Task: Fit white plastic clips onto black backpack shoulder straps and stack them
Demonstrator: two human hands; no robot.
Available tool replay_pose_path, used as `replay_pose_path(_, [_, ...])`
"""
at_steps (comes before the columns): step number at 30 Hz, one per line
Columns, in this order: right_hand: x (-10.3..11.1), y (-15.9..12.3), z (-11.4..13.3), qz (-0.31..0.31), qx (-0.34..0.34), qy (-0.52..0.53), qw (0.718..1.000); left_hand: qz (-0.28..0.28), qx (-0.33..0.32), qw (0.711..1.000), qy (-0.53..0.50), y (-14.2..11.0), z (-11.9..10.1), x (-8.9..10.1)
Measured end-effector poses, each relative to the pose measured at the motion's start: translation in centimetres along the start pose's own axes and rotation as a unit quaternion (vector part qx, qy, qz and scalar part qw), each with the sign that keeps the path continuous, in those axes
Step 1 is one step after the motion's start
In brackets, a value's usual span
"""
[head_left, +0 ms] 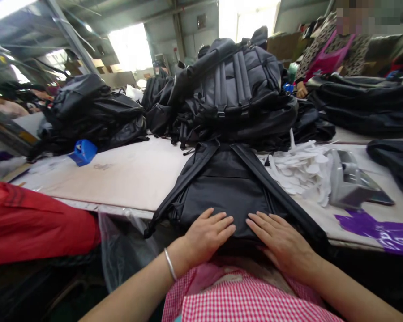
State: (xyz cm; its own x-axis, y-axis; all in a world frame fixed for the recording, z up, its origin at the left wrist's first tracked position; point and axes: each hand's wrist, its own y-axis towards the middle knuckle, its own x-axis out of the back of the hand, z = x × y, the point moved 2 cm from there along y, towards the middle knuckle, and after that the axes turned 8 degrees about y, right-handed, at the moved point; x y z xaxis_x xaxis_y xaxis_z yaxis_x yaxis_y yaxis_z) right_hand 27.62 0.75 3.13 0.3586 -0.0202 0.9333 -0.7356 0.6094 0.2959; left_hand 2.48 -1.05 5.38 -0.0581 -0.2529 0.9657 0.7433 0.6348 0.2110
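Note:
A black backpack lies flat on the table's near edge, its straps running away from me. My left hand rests flat on its near end, fingers stretched out and slightly spread. My right hand lies flat beside it on the same end, fingers extended toward the left hand. Neither hand grips anything. A silver bangle sits on my left wrist.
A tall heap of black backpacks rises behind it, with more heaps at left and right. White paper tags, a grey metal tool, purple plastic, a blue object. A person stands far right; red fabric lies at left.

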Motion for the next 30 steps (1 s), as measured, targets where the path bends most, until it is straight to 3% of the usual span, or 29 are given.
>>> replay_pose_path(4, [0.1,-0.5,-1.2,0.028,-0.015,0.027,0.999,0.055,0.093,0.994,0.009,-3.5,5.4,1.6])
replay_pose_path(7, [0.4,-0.5,-1.7,-0.009,0.007,0.001,1.0,0.024,0.087,0.995,0.045,-4.8,7.2,1.2])
replay_pose_path(12, [-0.1,-1.2,-2.1,-0.064,0.064,-0.061,0.994,-0.074,0.083,0.986,0.126,-5.6,5.8,-0.9])
replay_pose_path(16, [-1.0,-2.4,-1.9,-0.035,0.082,-0.075,0.993,-0.058,0.088,0.987,0.123,-6.3,4.8,-1.3])
replay_pose_path(21, [-1.7,-3.2,-1.3,0.012,0.028,-0.045,0.998,-0.014,0.132,0.989,0.061,-6.0,2.8,-0.1])
replay_pose_path(26, [-2.9,-3.6,-0.5,-0.029,-0.019,-0.061,0.998,-0.071,0.124,0.984,0.105,-5.9,-0.2,-2.6])
replay_pose_path(30, [-2.8,-3.4,-0.7,-0.032,-0.018,-0.089,0.995,-0.093,0.103,0.98,0.142,-5.9,0.7,-3.2])
